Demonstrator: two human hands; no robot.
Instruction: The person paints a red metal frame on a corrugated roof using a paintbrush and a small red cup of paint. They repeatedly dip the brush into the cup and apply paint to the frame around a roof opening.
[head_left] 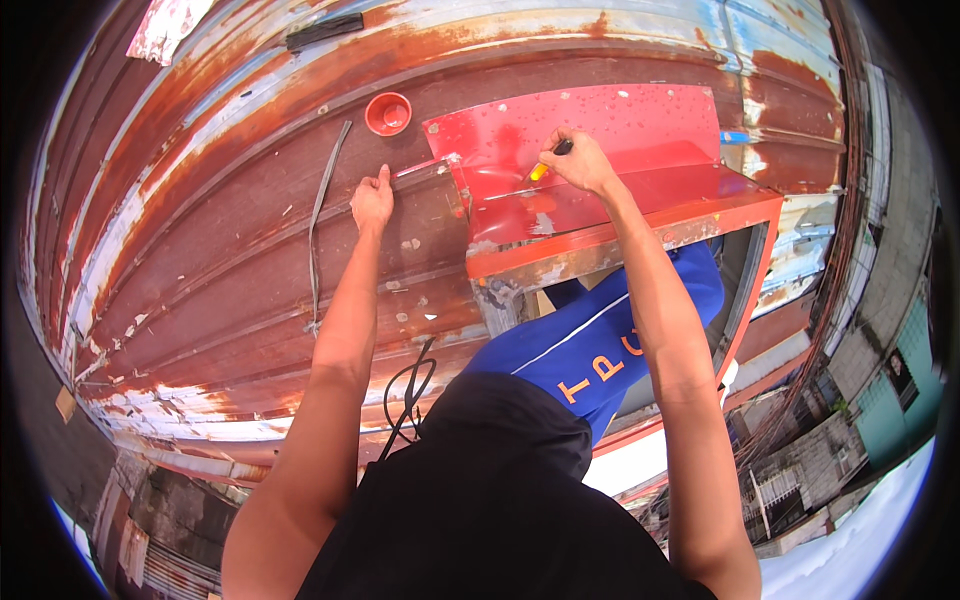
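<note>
In my right hand is a screwdriver-like tool with a yellow and black handle. Its thin tip points down and left at a bent red metal sheet, which lies over a red-painted box frame with scraped patches. My left hand is closed, off to the left of the sheet, over the rusty roofing. A thin pale red strip runs between that hand and the sheet's left corner; whether the fingers grip it is hard to make out.
A small red cup stands on the rusty corrugated roof. Left of my left hand lies a grey strap. A black cable loops beside me. My blue-clad leg is by the frame. Wires and buildings show beyond the roof's right edge.
</note>
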